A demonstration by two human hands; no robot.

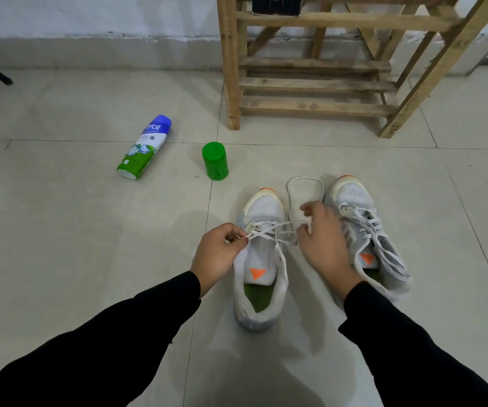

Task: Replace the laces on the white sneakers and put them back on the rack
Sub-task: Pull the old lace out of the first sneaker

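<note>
We are lacing a sneaker (263, 212).
Our left hand (219, 255) is pinching, our right hand (323, 245) grasping the lace (267, 229); toe pointing to the rack (232, 69); bottle (144, 148) showing "ycil".

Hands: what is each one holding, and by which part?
Left hand pinches the white lace near its end; right hand grips its loose loop.

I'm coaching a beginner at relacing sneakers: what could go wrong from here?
The left hand pinches only the tip of the lace; a firm pull from the right hand could slip it free and unthread the left sneaker.
The slack loop lies on the floor beside the right sneaker and might twist or snag as it feeds through.
</note>
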